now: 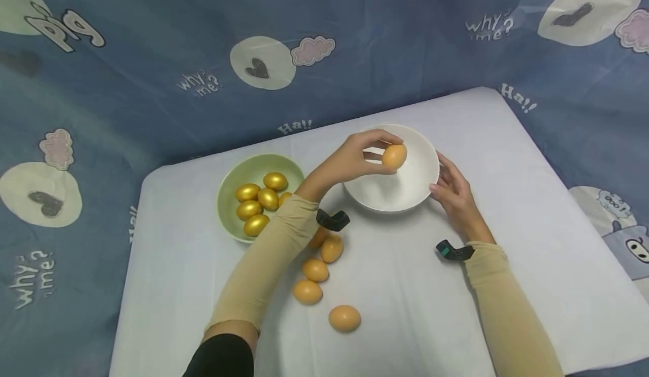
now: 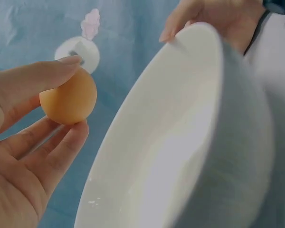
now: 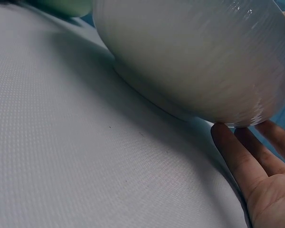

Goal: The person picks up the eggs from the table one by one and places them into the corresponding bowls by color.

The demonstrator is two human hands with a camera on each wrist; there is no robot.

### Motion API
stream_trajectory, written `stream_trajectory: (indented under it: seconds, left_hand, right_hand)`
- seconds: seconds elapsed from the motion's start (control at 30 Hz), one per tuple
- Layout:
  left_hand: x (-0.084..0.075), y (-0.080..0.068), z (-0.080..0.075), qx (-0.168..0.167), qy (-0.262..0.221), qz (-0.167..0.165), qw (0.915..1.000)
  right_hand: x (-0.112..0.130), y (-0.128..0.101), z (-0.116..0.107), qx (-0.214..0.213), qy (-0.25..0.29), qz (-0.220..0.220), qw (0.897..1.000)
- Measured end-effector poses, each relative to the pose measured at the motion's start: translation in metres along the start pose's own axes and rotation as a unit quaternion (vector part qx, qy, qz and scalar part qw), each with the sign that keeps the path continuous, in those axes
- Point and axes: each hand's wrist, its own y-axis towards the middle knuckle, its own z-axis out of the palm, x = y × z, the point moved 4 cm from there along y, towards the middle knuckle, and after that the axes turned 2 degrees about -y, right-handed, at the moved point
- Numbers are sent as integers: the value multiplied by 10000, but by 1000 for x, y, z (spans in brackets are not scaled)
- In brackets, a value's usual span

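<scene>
Between thumb and fingertips, my left hand [image 1: 355, 156] pinches a brown egg [image 1: 394, 156] above the white bowl [image 1: 375, 195]. In the left wrist view the egg [image 2: 70, 97] shows beside the bowl's rim, with the thumb on top and fingers below. My right hand [image 1: 456, 196] grips the bowl's right side, thumb at the rim. Its fingers [image 3: 240, 154] reach under the outer wall in the right wrist view. The bowl's inside shows no eggs in the head view, though the left hand covers part of it.
A green bowl [image 1: 227, 199] with several golden eggs [image 1: 248, 209] stands left, partly behind the left forearm. Several brown eggs [image 1: 315, 270] lie on the white tablecloth [image 1: 405, 287] near that forearm, one egg [image 1: 345, 318] closer to me. Blue printed cloth [image 1: 380, 39] hangs behind the table.
</scene>
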Motion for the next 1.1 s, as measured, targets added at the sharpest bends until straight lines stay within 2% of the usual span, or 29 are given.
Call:
stream_trajectory:
  seconds: [0.2,0.3,0.43,0.57,0.7,0.87,1.1]
  left_hand:
    - [4,29,4,1,-201,-110,9997]
    - [9,43,9,102,-202,-186,9996]
    - [16,60,20,455,443,-269,9976]
    - [19,72,32,924,1373,-166,9861]
    - [23,80,39,1140,1822,-297,9762]
    - [24,85,42,1163,2042,-520,9706]
    - [28,83,45,1118,2241,-952,9634]
  right_hand:
    - [-1,-2,1,77,173,-43,9998]
    - [-2,-2,1,82,198,-29,9998]
    - [-2,-1,0,89,214,-20,9997]
    - [0,-1,1,116,238,8,9996]
    - [2,0,2,130,301,38,9995]
    - [2,0,2,134,382,8,9992]
    - [0,-1,-1,90,311,31,9995]
